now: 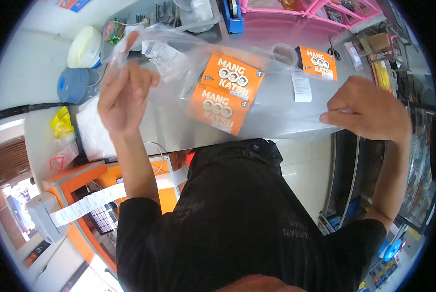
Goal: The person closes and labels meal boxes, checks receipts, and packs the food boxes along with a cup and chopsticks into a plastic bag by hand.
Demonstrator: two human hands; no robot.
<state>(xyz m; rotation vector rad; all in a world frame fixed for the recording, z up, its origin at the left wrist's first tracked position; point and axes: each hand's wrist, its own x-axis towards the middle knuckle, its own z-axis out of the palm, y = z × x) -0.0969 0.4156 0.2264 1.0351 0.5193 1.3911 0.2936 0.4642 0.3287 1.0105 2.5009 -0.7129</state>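
Observation:
A clear plastic bag [287,124] is stretched between my two hands above the metal counter. Its left part drapes over the raised index finger of my left hand [124,95], whose other fingers are partly curled. At the opposite side, my right hand [369,109] pinches the bag's edge between thumb and curled fingers. Between the hands sit two orange printed boxes, a rear box [236,71] and a front box [218,113], close against each other. Film hazes parts of them; I cannot tell whether they are inside the bag.
Another orange box [318,62] stands behind, near a paper slip [302,87], a tape roll [284,54] and scissors [333,49]. Further back are a grey bin [163,27], a blue tape dispenser [233,18] and pink baskets [276,9]. A printer [46,217] trails paper at lower left.

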